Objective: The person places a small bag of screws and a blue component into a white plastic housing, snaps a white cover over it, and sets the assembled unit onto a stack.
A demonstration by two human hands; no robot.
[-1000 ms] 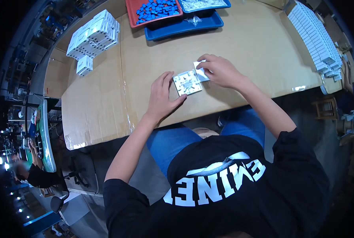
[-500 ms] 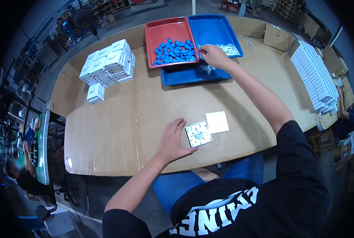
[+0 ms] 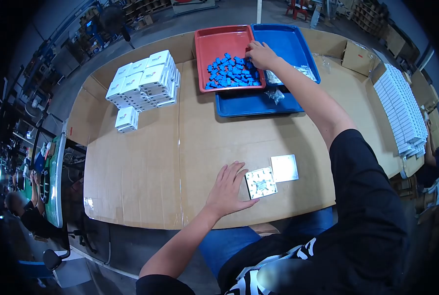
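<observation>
My left hand (image 3: pixel 226 191) lies on the table with fingers and thumb spread, at the left side of a white square plastic housing (image 3: pixel 261 183). The housing's open inner side faces up, with small fittings in it. Touching or nearly touching its right edge is a flat white square plate (image 3: pixel 284 168). Far forward, my right hand (image 3: pixel 263 55) is over the rim between the red tray (image 3: pixel 224 40) and the upper blue tray (image 3: pixel 281 42). Its fingers curl down close to the small blue plastic parts (image 3: pixel 231 71); what the fingertips hold is hidden.
A lower blue tray (image 3: pixel 258 109) holds a clear plastic bag (image 3: pixel 275 96). Small pale parts (image 3: pixel 303 73) lie in the upper blue tray. White boxes (image 3: pixel 143 81) are stacked at left, white units (image 3: pixel 401 110) at right. A cardboard wall (image 3: pixel 99 93) edges the table. Another person (image 3: pixel 30 206) sits far left.
My right hand has shifted from the blue tray's near-left corner to the red tray's right rim, by the blue parts. The view has tilted slightly; my left hand stays beside the housing.
</observation>
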